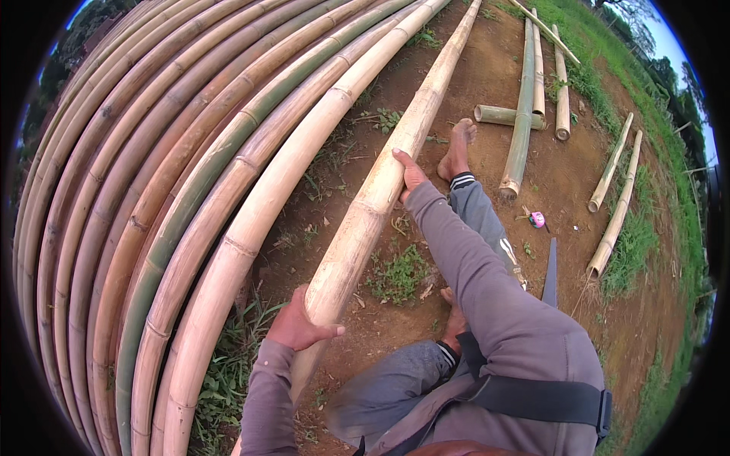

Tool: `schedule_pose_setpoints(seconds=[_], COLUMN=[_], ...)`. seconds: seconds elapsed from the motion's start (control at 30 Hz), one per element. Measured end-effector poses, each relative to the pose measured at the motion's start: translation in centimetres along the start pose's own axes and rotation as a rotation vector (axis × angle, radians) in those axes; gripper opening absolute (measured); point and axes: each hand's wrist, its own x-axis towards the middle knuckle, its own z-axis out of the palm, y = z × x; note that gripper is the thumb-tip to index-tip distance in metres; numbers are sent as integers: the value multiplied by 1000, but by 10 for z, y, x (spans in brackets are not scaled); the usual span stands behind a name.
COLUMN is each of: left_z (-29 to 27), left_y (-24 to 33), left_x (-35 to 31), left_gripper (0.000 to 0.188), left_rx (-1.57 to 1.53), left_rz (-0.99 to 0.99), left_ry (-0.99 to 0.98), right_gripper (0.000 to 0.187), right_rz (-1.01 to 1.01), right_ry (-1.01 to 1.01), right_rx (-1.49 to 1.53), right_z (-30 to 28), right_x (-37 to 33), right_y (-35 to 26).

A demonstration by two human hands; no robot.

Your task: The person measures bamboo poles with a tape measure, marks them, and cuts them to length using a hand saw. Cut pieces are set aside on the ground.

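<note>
Saw at far left, from approx. 8 to 12 o'clock, a row of bamboo poles [144,175] lying side by side, incl. one green pole [152,270]. Grasped w/ left hand [298,323], at 7 o'clock, the near part of a separate pale pole [363,213], w/ thumb laid over its upper face. Found this pale pole running diagonally, from 7 o'clock nearly thru the centre up to 1 o'clock. Noted a leafy weed [399,273] on the soil at 5 o'clock. Clasped the same pole farther along w/ right hand [411,173], at 1 o'clock, w/ thumb on top & fingers mostly hidden. Noticed a bare foot [458,148] btwn 1 & 2. Observed at 2 o'clock a greenish length [520,129] crossing a short piece [494,115]. Spotted at 3 a small pink-and-black item [537,220], and btwn 3 & 4 a saw blade [551,270], partly hidden by the right sleeve. Saw, farthest right, near 3, two slim lengths [617,214].
</note>
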Motion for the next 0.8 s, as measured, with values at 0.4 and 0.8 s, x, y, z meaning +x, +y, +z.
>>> schedule_pose_setpoints(seconds=[0.4, 0.8], left_z=[-8, -21], left_y=[-56, 0], left_x=[-220, -105], left_gripper=[113, 111], left_rx=[150, 270], left_rz=[-343, -53], left_ry=[-99, 233], right_gripper=[116, 92], right_rz=[75, 755], right_ry=[15, -445], right_rx=[153, -195], right_z=[-37, 55], right_x=[-84, -369], right_y=[4, 207])
